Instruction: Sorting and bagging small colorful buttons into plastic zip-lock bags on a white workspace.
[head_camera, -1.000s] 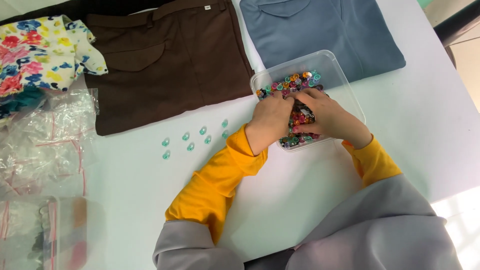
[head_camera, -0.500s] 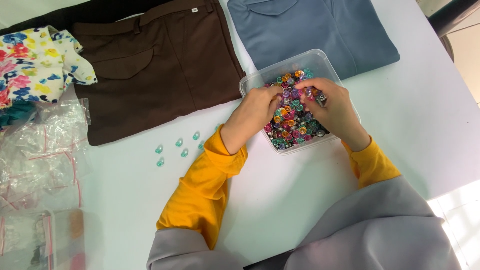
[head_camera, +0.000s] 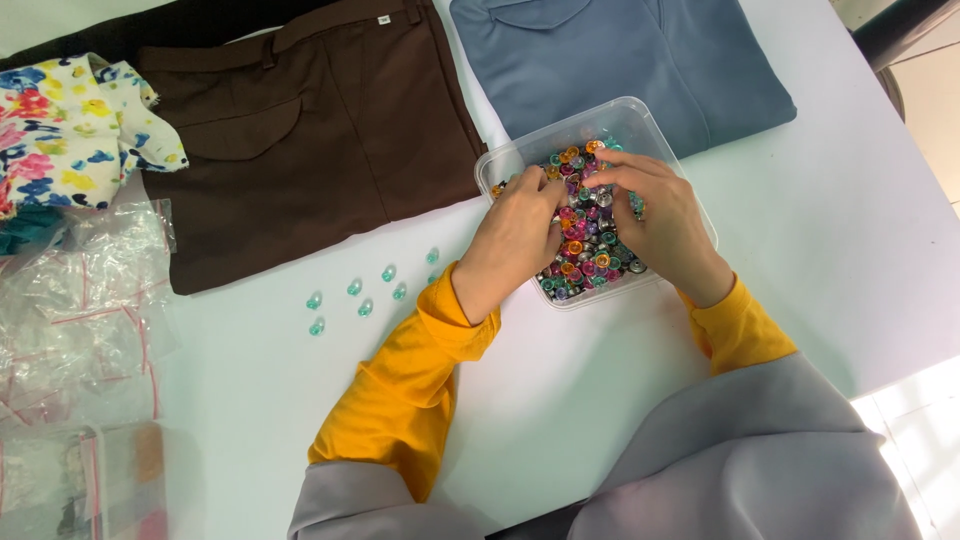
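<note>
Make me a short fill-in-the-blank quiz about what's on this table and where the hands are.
1. Both hands, the left hand and the right hand, reach into a clear plastic ____ of colourful beads.
2. The folded garment beside the floral cloth is ____ in colour.
3. The small loose beads on the white table are pale ____.
4. The sleeves at the wrists are ____.

Missing words: container; brown; teal; yellow
</note>
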